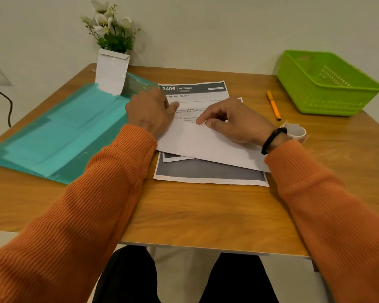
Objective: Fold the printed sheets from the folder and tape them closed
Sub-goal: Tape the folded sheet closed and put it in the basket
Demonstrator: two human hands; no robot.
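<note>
White printed sheet [197, 136] lay mid-table, folded up over its text. Pinched at fold edge by right hand [234, 123]; pressed by left hand [151, 112], fingers relaxed. Teal plastic folder [59, 132] at 9 o'clock, tape roll [295, 131] at 3. Best aligned at corners, then creased outward.

A wooden table [195, 215] carrying papers and desk items.
At frame left lies a teal folder [59, 136], a white vase of flowers [111, 73] behind it; printed sheets [206, 149] sit at centre, an orange pen [273, 105] and tape roll [295, 131] to their right, a green basket [328, 84] at upper right.
</note>
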